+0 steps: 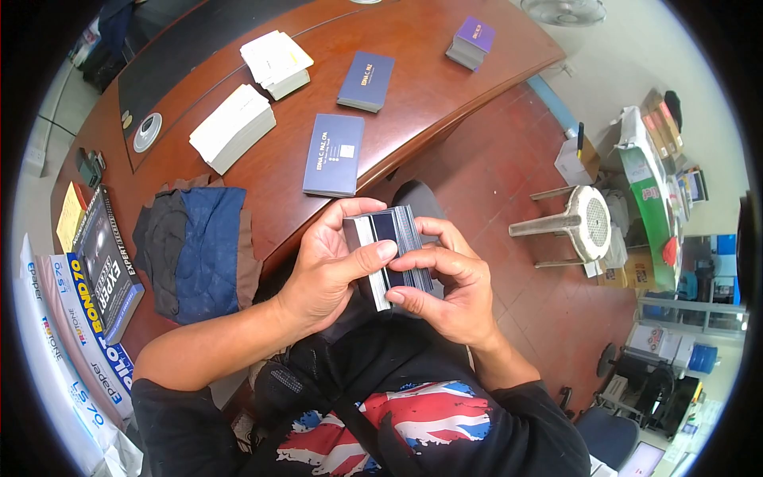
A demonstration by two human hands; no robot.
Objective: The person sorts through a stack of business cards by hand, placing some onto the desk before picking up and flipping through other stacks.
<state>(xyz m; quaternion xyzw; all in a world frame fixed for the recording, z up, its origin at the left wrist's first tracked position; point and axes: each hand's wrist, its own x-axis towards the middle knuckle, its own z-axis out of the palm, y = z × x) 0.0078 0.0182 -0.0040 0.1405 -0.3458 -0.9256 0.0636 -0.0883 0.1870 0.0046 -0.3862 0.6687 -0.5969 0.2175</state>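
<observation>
A stack of business cards (391, 254) is clasped edge-up between the left hand (330, 270) and right hand (445, 290), above the lap — both grips closed on it. Several finished stacks (334, 155) are laid on the table (413, 103) — squaring of this one judged unfinished.

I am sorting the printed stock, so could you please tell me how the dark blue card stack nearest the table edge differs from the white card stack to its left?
The dark blue card stack shows a navy printed top; the white card stack shows a plain pale top. The blue one is thin, the white one clearly thicker. The blue one sits nearer the table's curved edge, the white one farther in. Both lie flat on the reddish-brown wooden table, untouched by either hand.
</observation>
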